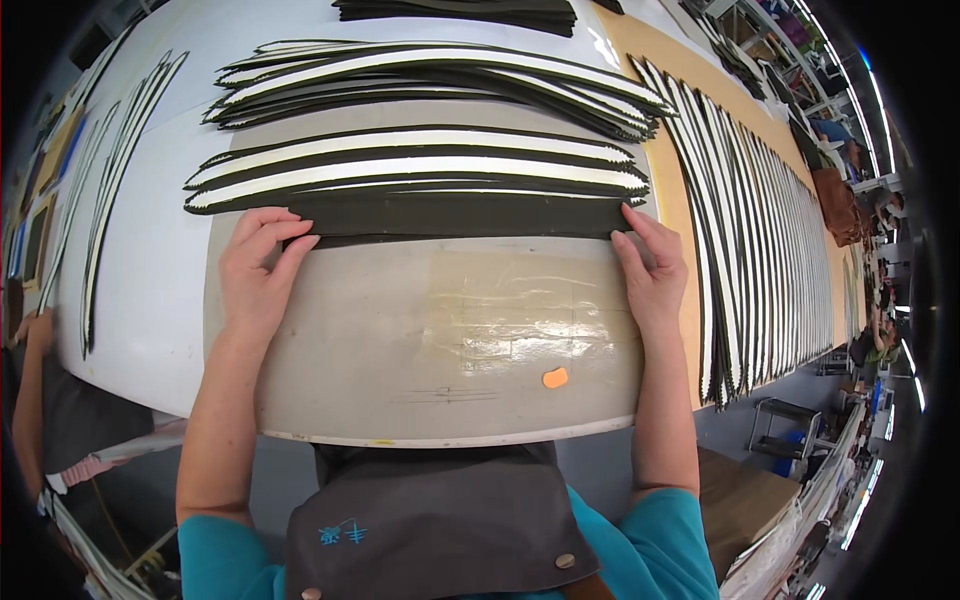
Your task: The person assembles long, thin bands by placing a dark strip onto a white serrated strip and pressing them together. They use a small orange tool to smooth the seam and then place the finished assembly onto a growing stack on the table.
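Observation:
A long black fabric strip point(460, 216) lies stretched sideways between my hands. Its left end is pinched between the thumb and fingers of my left hand point(262, 262), and its right end is in a similar pinch of my right hand point(653, 262). Just beyond it, touching or nearly so, is a small stack of black strips with white middles point(420, 165) and zigzag-cut ends. A bigger, looser pile of the same strips point(430, 85) rests farther back. Below the held strip, nearer to me, an orange chalk-like piece point(555, 378) sits on the grey work board point(340, 340).
Many white-and-black strips point(760, 250) are spread in a row on the tan surface at right. More strips point(125, 180) lie at far left, near another person's arm point(32, 400). A dark stack point(455, 12) is at the back. Clear film point(530, 310) covers part of the board.

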`<state>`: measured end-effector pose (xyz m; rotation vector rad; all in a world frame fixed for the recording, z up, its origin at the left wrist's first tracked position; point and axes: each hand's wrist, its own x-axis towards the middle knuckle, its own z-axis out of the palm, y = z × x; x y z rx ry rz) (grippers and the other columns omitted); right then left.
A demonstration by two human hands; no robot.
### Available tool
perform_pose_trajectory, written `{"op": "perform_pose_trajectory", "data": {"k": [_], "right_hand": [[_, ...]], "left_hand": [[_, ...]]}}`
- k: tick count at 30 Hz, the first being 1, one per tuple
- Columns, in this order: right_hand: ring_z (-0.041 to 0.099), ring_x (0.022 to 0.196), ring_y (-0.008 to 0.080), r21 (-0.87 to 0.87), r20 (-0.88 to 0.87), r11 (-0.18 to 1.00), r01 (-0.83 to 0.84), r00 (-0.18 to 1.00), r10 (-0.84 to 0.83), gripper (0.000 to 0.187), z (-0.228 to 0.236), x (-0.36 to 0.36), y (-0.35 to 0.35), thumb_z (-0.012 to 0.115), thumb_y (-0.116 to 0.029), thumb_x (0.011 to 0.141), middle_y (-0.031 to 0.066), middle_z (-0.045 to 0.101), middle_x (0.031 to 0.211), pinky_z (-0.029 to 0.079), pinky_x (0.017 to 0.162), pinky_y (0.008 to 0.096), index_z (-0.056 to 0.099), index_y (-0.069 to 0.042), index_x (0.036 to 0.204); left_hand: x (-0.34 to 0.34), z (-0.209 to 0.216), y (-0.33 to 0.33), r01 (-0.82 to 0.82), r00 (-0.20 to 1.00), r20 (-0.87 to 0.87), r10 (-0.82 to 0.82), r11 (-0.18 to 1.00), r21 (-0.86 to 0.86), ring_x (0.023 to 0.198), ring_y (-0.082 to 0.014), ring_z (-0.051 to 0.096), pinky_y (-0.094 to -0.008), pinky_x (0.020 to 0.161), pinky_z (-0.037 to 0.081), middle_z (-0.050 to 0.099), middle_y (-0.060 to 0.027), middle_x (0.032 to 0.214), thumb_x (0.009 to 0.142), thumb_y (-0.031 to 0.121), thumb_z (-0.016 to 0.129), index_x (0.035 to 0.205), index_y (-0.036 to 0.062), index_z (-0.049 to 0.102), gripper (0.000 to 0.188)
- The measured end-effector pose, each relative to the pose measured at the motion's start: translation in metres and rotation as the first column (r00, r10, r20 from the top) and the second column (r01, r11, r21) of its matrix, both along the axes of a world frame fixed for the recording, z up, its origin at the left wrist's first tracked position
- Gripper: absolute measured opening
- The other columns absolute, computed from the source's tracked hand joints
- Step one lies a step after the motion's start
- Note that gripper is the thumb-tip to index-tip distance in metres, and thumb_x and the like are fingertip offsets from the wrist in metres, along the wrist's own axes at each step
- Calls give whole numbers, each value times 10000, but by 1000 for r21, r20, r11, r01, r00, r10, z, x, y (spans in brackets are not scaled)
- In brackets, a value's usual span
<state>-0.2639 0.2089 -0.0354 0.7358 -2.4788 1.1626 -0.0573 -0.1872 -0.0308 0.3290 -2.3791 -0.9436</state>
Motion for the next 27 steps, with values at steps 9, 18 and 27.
{"op": "perform_pose_trajectory", "data": {"k": [9,18,27], "right_hand": [[600,1133,265,47,24,998,48,998,-49,608,3,2,2,885,-128,764,94,691,1223,486,990,382,687,-133,1339],[648,1038,227,62,84,998,-3,997,-2,543,0,-1,4,840,-90,820,101,704,1128,504,944,344,688,-120,1341],[606,1121,214,91,130,996,-16,992,4,559,-2,-3,4,801,-73,868,92,658,1203,468,1021,337,654,-152,1401]], "left_hand": [[-2,14,10,-89,973,211,93,996,-28,976,-191,560,-293,882,477,589,-39,1188,734,73,870,1303,77,656,607],[-4,14,-3,81,971,220,-96,994,76,964,-172,530,-281,852,471,570,-39,1176,751,94,858,1344,77,651,628],[-4,29,-8,124,942,290,-171,977,174,976,-169,536,-293,848,489,531,-36,1147,775,118,850,1209,70,672,472]]}}
